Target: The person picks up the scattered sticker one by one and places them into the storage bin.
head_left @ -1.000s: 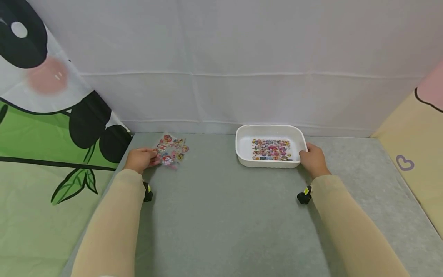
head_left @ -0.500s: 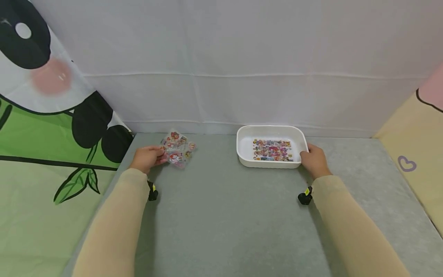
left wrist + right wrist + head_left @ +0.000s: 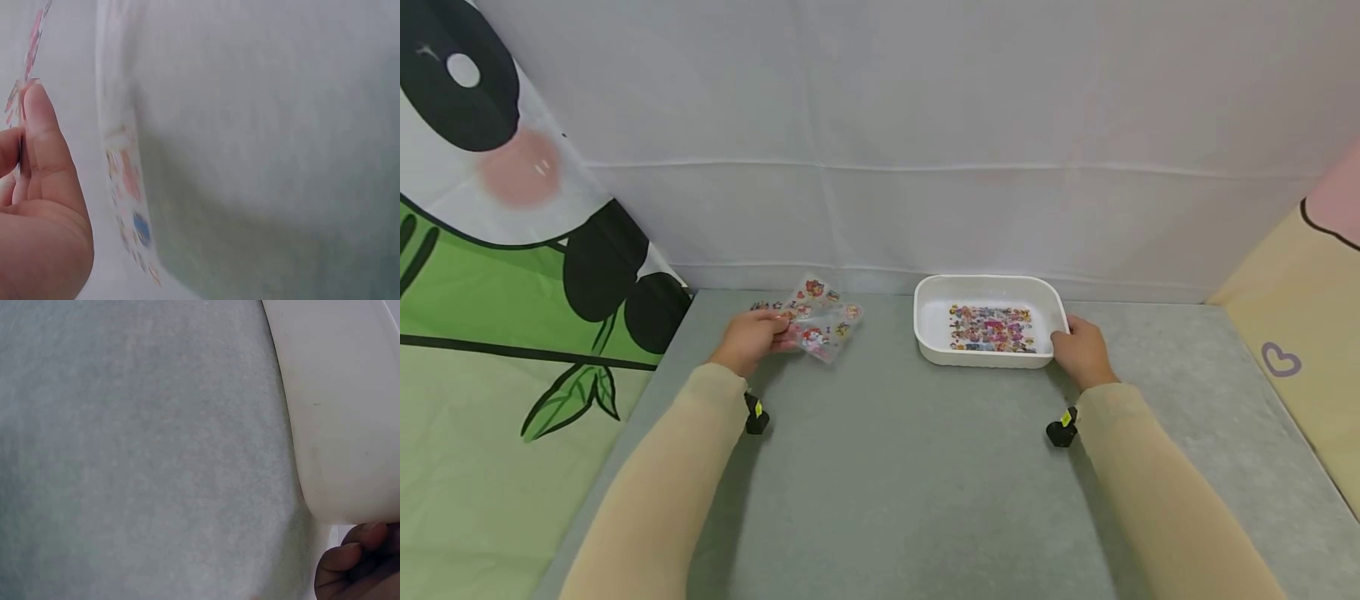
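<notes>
My left hand (image 3: 751, 340) pinches clear sticker sheets (image 3: 831, 327) with small cartoon figures, held up off the table on the left. Part of the film stands behind the fingers. In the left wrist view, thumb and fingers (image 3: 49, 140) meet on a thin printed edge; a cartoon-printed strip (image 3: 128, 194) also shows, and I cannot tell whether it is the same piece. To the right, a white plastic tray (image 3: 992, 358) sits on the table with a dense layer of colourful cartoon stickers (image 3: 991, 328) inside. My right hand (image 3: 1084, 353) grips its right end.
The grey table (image 3: 895, 467) runs back to a white cloth wall (image 3: 880, 200). A printed panda cloth (image 3: 587, 450) borders the left side, a cream cloth (image 3: 1300, 400) the right. Each wrist carries a small black camera.
My left hand has moved to the right with the sticker sheets, towards the tray, and the sheets look more spread. The right hand and tray have stayed in place.
</notes>
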Demonstrator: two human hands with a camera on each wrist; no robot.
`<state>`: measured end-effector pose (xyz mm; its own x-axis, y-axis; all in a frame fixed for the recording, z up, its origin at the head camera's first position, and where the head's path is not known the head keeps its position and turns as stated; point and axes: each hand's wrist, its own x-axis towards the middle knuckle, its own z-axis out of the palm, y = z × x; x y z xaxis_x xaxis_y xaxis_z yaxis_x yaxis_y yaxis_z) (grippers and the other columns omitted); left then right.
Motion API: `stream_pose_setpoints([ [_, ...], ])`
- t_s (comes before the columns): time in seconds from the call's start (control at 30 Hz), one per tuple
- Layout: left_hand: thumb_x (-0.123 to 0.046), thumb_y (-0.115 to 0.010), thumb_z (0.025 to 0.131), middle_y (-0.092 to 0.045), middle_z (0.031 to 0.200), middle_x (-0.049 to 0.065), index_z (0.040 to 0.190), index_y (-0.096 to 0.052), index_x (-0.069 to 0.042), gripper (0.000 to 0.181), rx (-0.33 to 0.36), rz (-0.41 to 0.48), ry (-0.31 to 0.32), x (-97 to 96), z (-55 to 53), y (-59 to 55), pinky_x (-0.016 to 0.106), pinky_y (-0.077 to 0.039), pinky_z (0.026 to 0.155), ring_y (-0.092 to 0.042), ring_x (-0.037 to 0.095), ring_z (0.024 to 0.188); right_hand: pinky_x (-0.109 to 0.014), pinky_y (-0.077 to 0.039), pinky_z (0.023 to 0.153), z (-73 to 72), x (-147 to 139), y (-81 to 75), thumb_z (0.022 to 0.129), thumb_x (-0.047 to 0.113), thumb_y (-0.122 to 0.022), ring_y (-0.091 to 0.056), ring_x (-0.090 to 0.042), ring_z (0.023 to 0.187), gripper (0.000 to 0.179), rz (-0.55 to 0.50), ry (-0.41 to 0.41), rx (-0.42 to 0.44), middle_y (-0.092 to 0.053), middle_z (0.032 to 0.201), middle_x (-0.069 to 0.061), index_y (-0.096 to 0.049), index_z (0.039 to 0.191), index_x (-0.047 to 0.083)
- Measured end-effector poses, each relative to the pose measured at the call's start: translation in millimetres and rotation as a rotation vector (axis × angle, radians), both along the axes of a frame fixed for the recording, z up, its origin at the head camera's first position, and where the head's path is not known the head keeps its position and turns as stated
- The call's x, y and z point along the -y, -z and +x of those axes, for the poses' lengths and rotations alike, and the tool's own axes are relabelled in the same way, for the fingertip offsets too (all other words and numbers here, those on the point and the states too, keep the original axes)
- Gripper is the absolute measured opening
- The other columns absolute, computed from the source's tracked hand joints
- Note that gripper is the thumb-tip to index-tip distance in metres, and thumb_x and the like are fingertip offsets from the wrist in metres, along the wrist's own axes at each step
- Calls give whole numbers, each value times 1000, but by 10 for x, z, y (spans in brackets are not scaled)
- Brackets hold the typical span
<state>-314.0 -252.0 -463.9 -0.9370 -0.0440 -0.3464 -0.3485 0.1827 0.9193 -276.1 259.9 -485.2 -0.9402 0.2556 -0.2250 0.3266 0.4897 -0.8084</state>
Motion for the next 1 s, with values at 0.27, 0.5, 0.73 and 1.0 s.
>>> stream_pose_setpoints([
  [0.27, -6, -54, 107, -65, 118, 17, 138, -55, 9, 34, -14, 83, 34, -275, 12, -59, 31, -58, 89, -70, 15, 95, -53, -43, 109, -12, 1, 16, 100, 11, -41, -50, -37, 128, 57, -19, 12, -7, -50, 148, -27, -40, 154, -6],
  [0.5, -6, -53, 108, -64, 123, 17, 140, -55, 7, 35, -17, 187, 12, -503, 92, -67, 33, -56, 95, -68, 19, 104, -54, -42, 110, -9, 0, 27, 101, 12, -41, -49, -38, 130, 56, -5, 6, -6, -49, 149, -27, -41, 154, -5],
  [0.73, -3, -54, 107, -70, 112, 12, 133, -57, 7, 29, -32, 379, -48, -725, 220, -46, 32, -57, 92, -71, 18, 98, -55, -42, 110, -18, -3, 40, 102, 13, -40, -48, -38, 132, 56, 1, 3, 4, -48, 151, -27, -39, 155, -5],
  [1.0, 2, -53, 105, -72, 103, 12, 124, -59, 9, 21, -71, 503, -118, -1066, 349, -76, 32, -58, 89, -74, 19, 92, -54, -43, 108, -20, -11, 55, 101, 12, -40, -51, -38, 127, 55, 10, 8, -30, -51, 147, -28, -43, 152, -6],
])
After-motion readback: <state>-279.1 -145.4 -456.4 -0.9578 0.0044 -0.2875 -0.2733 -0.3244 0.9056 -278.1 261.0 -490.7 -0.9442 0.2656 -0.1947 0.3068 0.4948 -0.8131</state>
